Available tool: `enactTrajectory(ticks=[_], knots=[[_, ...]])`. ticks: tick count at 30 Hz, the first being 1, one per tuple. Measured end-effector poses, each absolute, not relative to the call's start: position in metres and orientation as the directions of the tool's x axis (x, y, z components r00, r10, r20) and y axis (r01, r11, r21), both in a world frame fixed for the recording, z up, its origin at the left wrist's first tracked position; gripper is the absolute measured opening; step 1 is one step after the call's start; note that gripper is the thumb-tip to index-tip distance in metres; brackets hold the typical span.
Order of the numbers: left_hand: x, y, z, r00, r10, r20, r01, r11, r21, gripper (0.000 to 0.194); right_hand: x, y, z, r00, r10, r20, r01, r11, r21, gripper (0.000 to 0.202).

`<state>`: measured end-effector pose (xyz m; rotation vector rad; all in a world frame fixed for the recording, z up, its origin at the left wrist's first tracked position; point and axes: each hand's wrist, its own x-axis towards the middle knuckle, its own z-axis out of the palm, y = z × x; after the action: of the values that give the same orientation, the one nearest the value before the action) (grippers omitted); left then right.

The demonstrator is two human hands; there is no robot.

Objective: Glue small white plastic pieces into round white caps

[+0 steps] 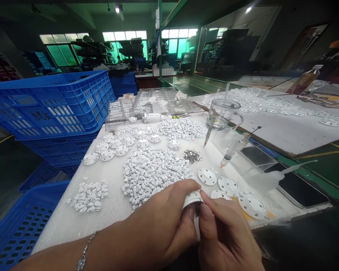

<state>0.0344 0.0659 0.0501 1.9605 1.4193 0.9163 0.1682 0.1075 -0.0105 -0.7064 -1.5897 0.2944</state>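
Note:
Between my two hands, near the table's front edge, is a white round disc-shaped part (193, 197), tilted and partly hidden by fingers. My left hand (161, 214) closes around its left side, thumb below. At the disc's right edge my right hand (226, 226) pinches with thumb and forefinger; any small piece there is too hidden to make out. Just beyond lies a large heap of small white pieces (155, 173). Similar white discs with dark holes (207, 176) lie to the right of the heap, and more discs (107, 154) lie at the left.
A small pile of silvery bits (192, 156) lies behind the hands. A glass mug (224, 113), a syringe (231, 150), a squeeze bottle (267, 180) and a phone (302, 186) stand or lie to the right. Blue crates (51, 101) are stacked at the left.

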Motion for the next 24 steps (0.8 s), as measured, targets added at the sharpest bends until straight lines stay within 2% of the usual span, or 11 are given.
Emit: enactTrajectory(ticks=[2,6,7,9,12,15,18,20,22,24], knots=[[0.033,0.064,0.051,0.167,0.976,0.141,0.575,-0.213,0.79,0.031,0.175,0.109,-0.01,0.01,0.582,0.813,0.324,0.767,-0.553,0.015],[0.027,0.067,0.052,0.046,0.998,-0.031,0.505,0.004,0.863,0.031,0.195,0.125,-0.011,0.342,0.511,0.788,0.338,0.716,-0.611,0.022],[0.025,0.069,0.052,0.023,0.998,-0.064,0.475,0.045,0.879,0.031,0.2,0.132,-0.011,0.354,0.517,0.779,0.354,0.697,-0.623,0.021],[0.021,0.073,0.053,-0.013,0.994,-0.106,0.404,0.102,0.909,0.03,0.211,0.148,-0.006,0.244,0.564,0.789,0.493,0.628,-0.601,0.018],[0.016,0.077,0.052,-0.041,0.987,-0.154,0.24,0.159,0.958,0.027,0.222,0.17,0.007,-0.007,0.652,0.758,0.723,0.527,-0.446,0.03],[0.012,0.08,0.049,-0.04,0.984,-0.176,0.097,0.18,0.979,0.024,0.225,0.181,0.022,-0.026,0.665,0.746,0.783,0.478,-0.398,0.04],[0.008,0.082,0.048,-0.058,0.982,-0.18,0.05,0.183,0.982,0.021,0.232,0.184,0.026,0.215,0.599,0.772,0.792,0.356,-0.497,0.052],[0.006,0.083,0.05,-0.068,0.982,-0.175,0.033,0.178,0.983,0.02,0.242,0.189,0.02,0.378,0.589,0.714,0.748,0.261,-0.611,0.062],[0.006,0.084,0.052,-0.07,0.982,-0.173,0.008,0.174,0.985,0.02,0.255,0.198,0.011,0.383,0.67,0.636,0.743,0.186,-0.643,0.065],[0.006,0.085,0.053,-0.064,0.983,-0.175,-0.021,0.174,0.985,0.019,0.265,0.207,0.0,0.301,0.765,0.569,0.778,0.148,-0.61,0.062]])
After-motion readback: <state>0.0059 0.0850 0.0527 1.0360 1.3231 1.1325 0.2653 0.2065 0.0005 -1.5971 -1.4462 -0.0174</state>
